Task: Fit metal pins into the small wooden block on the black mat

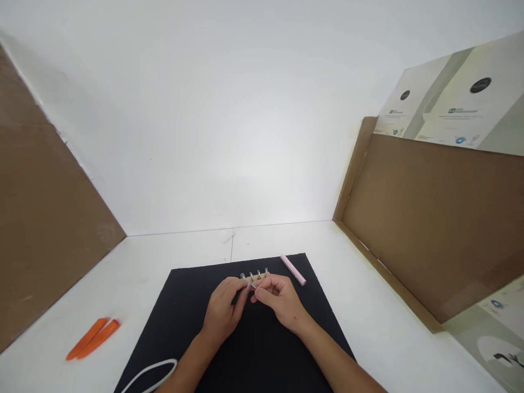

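Note:
A narrow light-wood strip carries several upright metal bolts in a row. It is held just above the black mat. My left hand is closed around its left end, with thumb and forefinger pinched near the leftmost bolt. My right hand is closed too, its fingertips meeting the left ones in front of the strip. Between the fingertips shows a thin, shiny metal piece, too small to make out. The fingers partly hide the strip's lower side.
A pale pink bar lies at the mat's back right. Two orange strips rest on the white table at the left. A white cord loop is beside my left forearm. Cardboard panels stand at both sides before a white back wall.

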The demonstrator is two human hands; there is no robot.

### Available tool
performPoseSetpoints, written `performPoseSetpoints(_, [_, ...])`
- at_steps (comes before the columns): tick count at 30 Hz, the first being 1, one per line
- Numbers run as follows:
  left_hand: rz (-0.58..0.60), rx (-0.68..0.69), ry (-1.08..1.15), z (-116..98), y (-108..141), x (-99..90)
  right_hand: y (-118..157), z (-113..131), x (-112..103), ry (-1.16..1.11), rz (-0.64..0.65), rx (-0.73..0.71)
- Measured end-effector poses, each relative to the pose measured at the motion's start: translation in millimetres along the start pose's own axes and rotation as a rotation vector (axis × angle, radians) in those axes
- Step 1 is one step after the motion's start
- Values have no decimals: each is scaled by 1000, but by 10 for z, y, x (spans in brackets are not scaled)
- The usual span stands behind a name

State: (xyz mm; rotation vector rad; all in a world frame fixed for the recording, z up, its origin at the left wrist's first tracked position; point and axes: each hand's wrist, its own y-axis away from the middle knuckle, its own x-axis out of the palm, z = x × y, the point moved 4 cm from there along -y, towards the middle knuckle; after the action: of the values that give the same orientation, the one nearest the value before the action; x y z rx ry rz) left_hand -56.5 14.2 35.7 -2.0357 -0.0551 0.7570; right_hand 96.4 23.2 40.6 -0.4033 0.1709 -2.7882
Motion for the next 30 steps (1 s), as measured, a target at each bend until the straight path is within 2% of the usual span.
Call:
performPoseSetpoints(7, [-15, -5, -3, 13, 7, -1, 17, 24, 8, 107, 22, -92])
performPoseSetpoints(17, [10, -21, 10, 22, 9, 13, 3, 15, 19, -8, -18, -13])
performPoseSetpoints(24, [-2, -30, 0, 42, 20, 7, 9, -20, 11, 30, 24, -55])
performPoseSetpoints(30, [-2, 11, 11, 14, 2, 2, -8, -42, 6, -7, -22, -35])
